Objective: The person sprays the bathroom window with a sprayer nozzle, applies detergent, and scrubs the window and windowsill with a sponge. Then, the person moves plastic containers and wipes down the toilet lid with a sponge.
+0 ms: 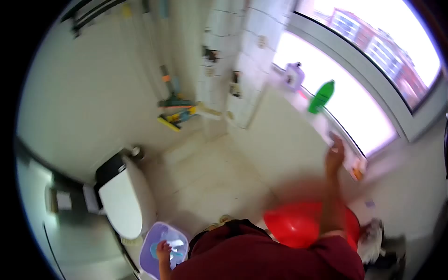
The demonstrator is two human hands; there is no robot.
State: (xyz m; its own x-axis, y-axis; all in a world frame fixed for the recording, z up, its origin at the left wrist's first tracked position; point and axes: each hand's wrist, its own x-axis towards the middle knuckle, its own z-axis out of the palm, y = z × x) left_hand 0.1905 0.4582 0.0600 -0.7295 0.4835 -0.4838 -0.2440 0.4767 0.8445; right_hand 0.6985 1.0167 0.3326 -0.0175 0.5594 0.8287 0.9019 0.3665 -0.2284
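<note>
My right hand (335,151) reaches out over the windowsill, its fingers blurred by motion. A small greyish shape lies at its fingertips; whether it is held I cannot make out. Farther along the sill stand a green bottle (321,97) and a pale purple bottle (294,76). An orange-and-pink item (358,169) sits on the sill closer to me. Low on the left, my left hand (163,249) is over a purple bin (145,254), its fingers curled. White and light blue pieces (176,243) show beside that hand, and I cannot tell if it grips any.
A red basin (289,224) is below my right arm. The white toilet (122,205) stands left, past the bin. Mops and a squeegee (175,116) hang or lean at the far wall. Bundled cloth or bags (372,242) lie at the lower right.
</note>
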